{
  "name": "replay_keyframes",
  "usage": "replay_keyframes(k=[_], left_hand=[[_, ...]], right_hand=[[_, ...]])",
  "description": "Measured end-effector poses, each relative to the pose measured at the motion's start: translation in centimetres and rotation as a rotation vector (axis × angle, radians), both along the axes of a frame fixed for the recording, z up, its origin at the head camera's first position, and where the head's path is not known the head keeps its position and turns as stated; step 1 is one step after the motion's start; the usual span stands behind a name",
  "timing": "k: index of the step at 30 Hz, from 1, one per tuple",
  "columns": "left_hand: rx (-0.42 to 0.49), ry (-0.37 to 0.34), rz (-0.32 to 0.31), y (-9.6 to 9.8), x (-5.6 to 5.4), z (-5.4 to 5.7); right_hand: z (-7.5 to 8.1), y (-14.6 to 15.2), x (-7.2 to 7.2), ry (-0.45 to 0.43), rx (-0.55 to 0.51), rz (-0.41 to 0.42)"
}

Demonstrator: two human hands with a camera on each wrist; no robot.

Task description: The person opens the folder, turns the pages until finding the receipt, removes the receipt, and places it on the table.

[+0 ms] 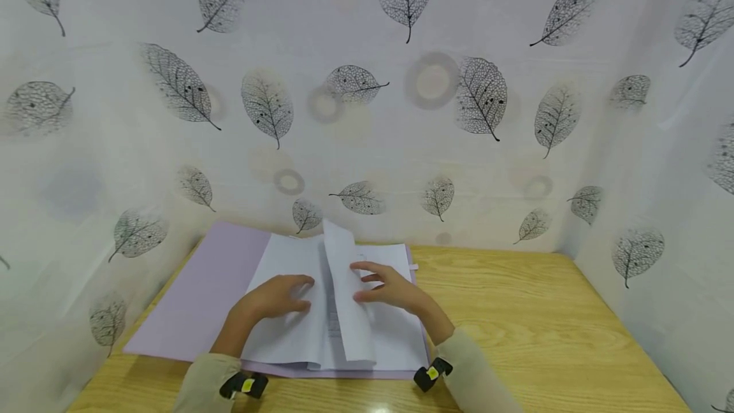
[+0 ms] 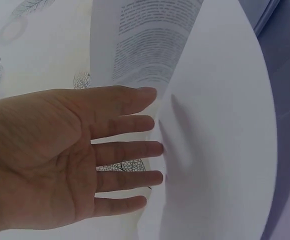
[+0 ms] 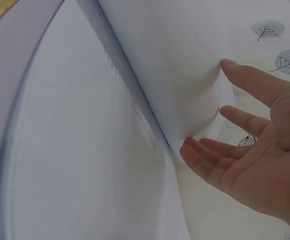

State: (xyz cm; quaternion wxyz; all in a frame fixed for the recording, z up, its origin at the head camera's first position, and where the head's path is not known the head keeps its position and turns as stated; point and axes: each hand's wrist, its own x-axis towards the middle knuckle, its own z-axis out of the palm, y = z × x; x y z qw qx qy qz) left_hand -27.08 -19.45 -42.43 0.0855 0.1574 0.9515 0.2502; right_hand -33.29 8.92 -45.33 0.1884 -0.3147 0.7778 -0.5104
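Note:
A lilac folder [image 1: 201, 298] lies spread out on the table, holding white paper sheets. Near its middle one white sheet [image 1: 346, 298] stands up on edge, slightly curved. My left hand [image 1: 275, 297] is over the left-hand pages [image 1: 281, 346]; its fingers are straight, tips at the paper in the left wrist view. My right hand [image 1: 395, 289] touches the raised sheet with its fingertips from the right, fingers spread and slightly bent. Under them lie the right-hand pages [image 1: 398, 336]. Printed text [image 2: 155, 40] shows on one sheet in the left wrist view.
The wooden table [image 1: 516, 324] extends right of the folder. Behind and on both sides hangs a pale curtain [image 1: 355, 145] with dark leaf prints. A small white tab [image 1: 414, 267] sticks out at the folder's right edge.

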Motion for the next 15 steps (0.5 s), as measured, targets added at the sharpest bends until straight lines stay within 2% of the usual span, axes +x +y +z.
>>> replay_keyframes(k=[5,12,15], left_hand=[[0.084,0.11,-0.003,0.1,-0.5,-0.1],[0.222,0.323,0.104,0.9,-1.1,-0.2],[0.247,0.322,0.122,1.5,-1.0,-0.1]], right_hand=[[0.2,-0.4,0.4,0.003,0.027,-0.01],[0.1,-0.9,0.5,0.023,0.041,-0.009],[0.0,-1.0,0.6,0.035,0.049,-0.001]])
